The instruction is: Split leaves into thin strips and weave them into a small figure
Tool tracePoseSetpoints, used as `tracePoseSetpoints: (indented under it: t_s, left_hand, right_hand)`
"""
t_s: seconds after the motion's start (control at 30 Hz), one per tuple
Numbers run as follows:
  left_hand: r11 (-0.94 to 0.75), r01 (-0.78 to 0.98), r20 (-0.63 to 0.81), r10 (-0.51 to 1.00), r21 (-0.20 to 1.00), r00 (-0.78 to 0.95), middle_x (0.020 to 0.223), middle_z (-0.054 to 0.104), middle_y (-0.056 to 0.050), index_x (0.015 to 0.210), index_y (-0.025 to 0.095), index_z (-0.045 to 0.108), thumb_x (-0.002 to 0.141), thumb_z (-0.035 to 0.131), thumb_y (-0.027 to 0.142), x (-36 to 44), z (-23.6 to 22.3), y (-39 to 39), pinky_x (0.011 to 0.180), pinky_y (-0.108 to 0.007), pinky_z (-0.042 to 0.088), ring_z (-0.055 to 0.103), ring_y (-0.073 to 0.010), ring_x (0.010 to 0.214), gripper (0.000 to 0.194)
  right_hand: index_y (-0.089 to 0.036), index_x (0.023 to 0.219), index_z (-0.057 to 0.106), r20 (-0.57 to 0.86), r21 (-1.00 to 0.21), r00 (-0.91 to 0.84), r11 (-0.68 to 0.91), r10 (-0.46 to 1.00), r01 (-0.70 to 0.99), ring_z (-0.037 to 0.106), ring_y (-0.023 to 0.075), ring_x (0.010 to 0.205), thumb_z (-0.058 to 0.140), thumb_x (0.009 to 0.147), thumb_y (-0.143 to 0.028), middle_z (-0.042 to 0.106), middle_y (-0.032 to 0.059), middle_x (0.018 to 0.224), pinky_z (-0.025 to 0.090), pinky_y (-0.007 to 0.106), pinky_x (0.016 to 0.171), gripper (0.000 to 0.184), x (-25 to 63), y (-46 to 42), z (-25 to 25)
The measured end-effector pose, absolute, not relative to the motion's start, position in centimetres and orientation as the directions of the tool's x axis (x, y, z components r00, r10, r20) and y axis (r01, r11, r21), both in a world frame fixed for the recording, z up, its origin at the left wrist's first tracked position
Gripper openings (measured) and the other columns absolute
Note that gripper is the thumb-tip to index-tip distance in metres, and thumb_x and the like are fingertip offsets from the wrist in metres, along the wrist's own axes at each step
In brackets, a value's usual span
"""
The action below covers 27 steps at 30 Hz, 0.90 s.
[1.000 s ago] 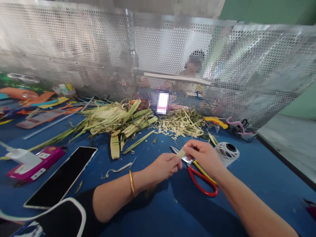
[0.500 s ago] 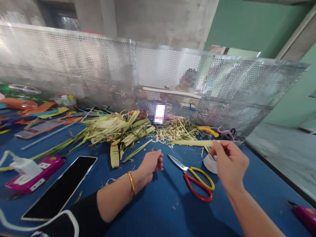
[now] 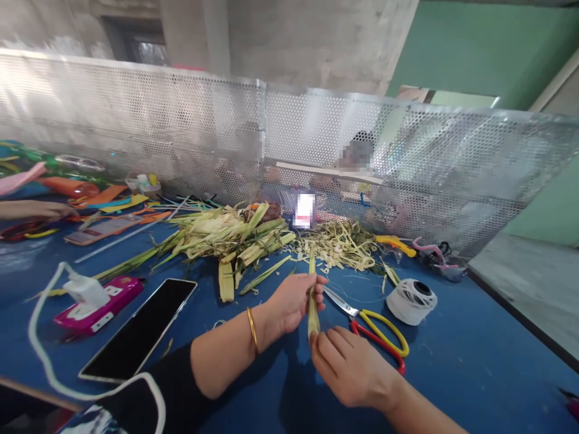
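Note:
A pale green strip of plant leaf (image 3: 313,310) runs upright between my two hands above the blue table. My left hand (image 3: 296,298), with a gold bangle on its wrist, is closed around the strip's middle. Lower down, my right hand (image 3: 355,364) pinches the near end. Just right of the hands lie scissors (image 3: 362,313) with one yellow and one red handle; my right arm side partly covers the red one. A white spool of thread (image 3: 412,301) stands beyond them. Behind my left hand is a heap of leaf strips (image 3: 212,235).
Shredded scraps (image 3: 346,244) lie before the perforated metal screen (image 3: 316,132). A black-screened phone (image 3: 140,328), a magenta power strip (image 3: 102,307) and a white cable are at left. Another person's hand (image 3: 40,210) is at far left, and a person sits behind the screen.
My right hand has come down and left with the leaf strip, now turned lengthwise toward me. My left hand has closed on it. The view has shifted slightly, and another person's hand appears at left.

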<state>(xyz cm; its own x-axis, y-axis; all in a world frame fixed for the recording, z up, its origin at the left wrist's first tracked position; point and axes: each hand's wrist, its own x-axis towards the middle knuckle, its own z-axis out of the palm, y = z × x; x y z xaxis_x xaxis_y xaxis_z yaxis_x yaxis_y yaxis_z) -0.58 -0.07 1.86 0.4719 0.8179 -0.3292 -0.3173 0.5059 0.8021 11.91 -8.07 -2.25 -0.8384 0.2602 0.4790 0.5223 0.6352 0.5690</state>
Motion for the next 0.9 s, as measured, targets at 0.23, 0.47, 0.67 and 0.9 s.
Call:
tracePoseSetpoints:
  t_s: [0.23,0.47,0.67,0.9]
  left_hand:
    - [0.499,-0.324,-0.339,0.832,0.804,0.438,0.06,0.041,0.003,0.082,0.01,0.056,0.089,0.039,0.013,-0.3,1.3,-0.3,0.042,-0.016,0.02,0.031,-0.003,0.043,0.019]
    - [0.421,-0.188,-0.299,0.836,0.887,0.46,0.057,0.035,0.007,0.082,0.014,0.051,0.089,0.037,0.02,-0.1,1.0,-0.8,0.043,-0.019,0.011,0.02,-0.0037,0.041,0.017]
    - [0.06,0.02,-0.062,0.875,0.998,0.481,0.052,0.034,0.007,0.072,0.016,0.051,0.088,0.038,0.028,-0.4,1.9,-1.1,0.046,-0.022,0.019,0.025,-0.0073,0.045,0.024]
    - [-0.367,0.352,0.052,0.752,0.861,0.657,0.061,0.047,0.003,0.069,0.018,0.053,0.088,0.036,0.025,-0.5,1.9,-1.9,0.059,-0.024,0.031,0.042,-0.0116,0.058,0.027]
  right_hand:
    - [-0.012,0.078,0.065,0.454,0.529,-0.86,0.706,0.235,0.472,0.054,0.0172,0.054,0.043,0.084,-0.008,0.062,0.0074,0.067,0.034,0.033,0.05,0.022,11.0,-8.3,-2.9]
    - [-0.015,0.071,0.063,0.433,0.478,-0.871,0.76,0.232,0.44,0.05,0.0164,0.05,0.044,0.084,-0.01,0.06,0.0059,0.062,0.03,0.033,0.044,0.023,10.4,-8.6,-3.4]
    - [-0.018,0.089,0.062,0.722,-0.149,-0.402,0.694,0.563,0.705,0.056,0.0155,0.062,0.046,0.094,-0.028,0.063,0.0035,0.07,0.043,0.029,0.057,0.019,12.6,-7.5,-2.1]
    - [-0.018,0.095,0.058,0.125,-0.992,0.121,0.124,0.985,0.017,0.05,0.0108,0.049,0.072,0.068,-0.043,0.057,-0.0048,0.057,0.041,0.024,0.05,0.04,14.9,-5.6,0.1]
